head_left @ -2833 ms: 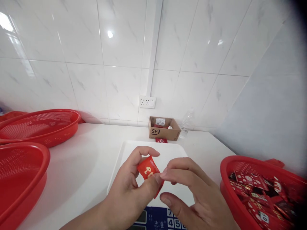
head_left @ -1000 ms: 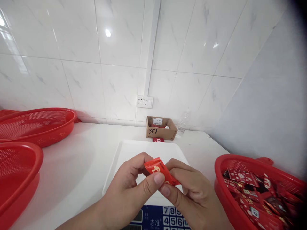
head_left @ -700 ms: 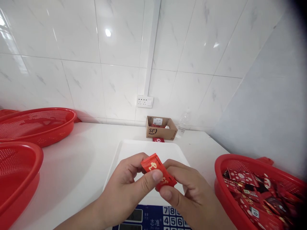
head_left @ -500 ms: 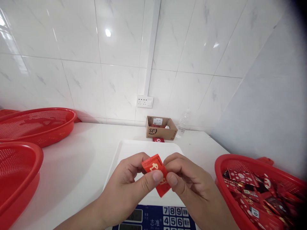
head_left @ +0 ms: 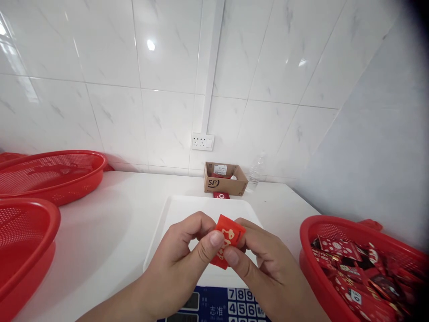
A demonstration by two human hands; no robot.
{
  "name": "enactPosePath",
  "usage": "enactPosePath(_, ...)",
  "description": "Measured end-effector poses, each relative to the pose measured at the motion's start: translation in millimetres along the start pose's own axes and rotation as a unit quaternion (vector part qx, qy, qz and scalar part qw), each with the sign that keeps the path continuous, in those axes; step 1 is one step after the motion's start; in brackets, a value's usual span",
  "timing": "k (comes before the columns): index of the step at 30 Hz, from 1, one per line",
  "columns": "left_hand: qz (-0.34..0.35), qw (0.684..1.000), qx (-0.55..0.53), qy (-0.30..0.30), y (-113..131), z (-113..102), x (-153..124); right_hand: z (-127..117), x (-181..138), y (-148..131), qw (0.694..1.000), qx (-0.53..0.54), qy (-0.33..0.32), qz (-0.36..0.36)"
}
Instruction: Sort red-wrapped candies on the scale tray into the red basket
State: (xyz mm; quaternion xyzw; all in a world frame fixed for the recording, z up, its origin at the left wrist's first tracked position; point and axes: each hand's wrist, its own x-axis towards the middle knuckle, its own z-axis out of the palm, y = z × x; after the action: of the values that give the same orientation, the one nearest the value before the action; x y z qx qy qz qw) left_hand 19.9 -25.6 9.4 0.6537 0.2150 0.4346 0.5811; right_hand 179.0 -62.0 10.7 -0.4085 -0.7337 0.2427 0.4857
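Between both hands is a small red packet [head_left: 231, 227] with crimped ends and pale gold lettering. My left hand [head_left: 192, 250] pinches its left side, thumb on the front face. On the other side my right hand [head_left: 259, 255] grips it between thumb and fingers, the thumb low on the front. The packet is tilted, and its back is hidden by my fingers. Both hands hover over a digital scale with a white weighing tray [head_left: 197, 202] and a blue keypad panel [head_left: 214, 308], which my wrists partly cover.
A red basket [head_left: 306, 237] full of red-wrapped packets [head_left: 340, 248] stands at the right. Two red baskets [head_left: 80, 156] [head_left: 50, 219] are at the left. Behind the scale sit a cardboard box [head_left: 231, 185], a dark red packet [head_left: 221, 195] and a clear plastic bottle [head_left: 256, 172], near the tiled wall.
The packet has turned in my fingers, its top end now leaning right instead of left. Both hands have shifted slightly, still gripping it.
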Motion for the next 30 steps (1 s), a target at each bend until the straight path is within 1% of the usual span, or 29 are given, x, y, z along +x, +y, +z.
enactPosePath(4,0.013,0.998,0.052,-0.014,-0.2,-0.1,-0.2,1.3,-0.9,-1.7,0.999,0.0,0.028,0.018)
enactPosePath(7,0.023,0.998,0.058,-0.016,-0.6,0.1,-0.8,0.9,-1.6,-2.0,0.999,0.008,0.032,0.026)
enactPosePath(13,0.037,0.999,0.01,-0.033,0.9,1.1,-2.0,-2.7,-1.6,-1.3,0.999,0.04,-0.001,0.005)
enactPosePath(18,0.043,0.997,0.008,-0.057,1.7,0.2,-0.6,-3.6,-0.5,-0.3,0.998,0.046,-0.028,0.029)
enactPosePath(23,0.048,0.996,0.001,-0.072,0.0,-0.8,-0.5,-2.8,-2.0,-1.1,0.997,0.058,-0.036,0.028)
enactPosePath(30,0.033,0.997,-0.017,-0.074,0.4,-0.3,1.4,-2.9,-3.1,-2.0,0.997,0.062,-0.033,0.027)
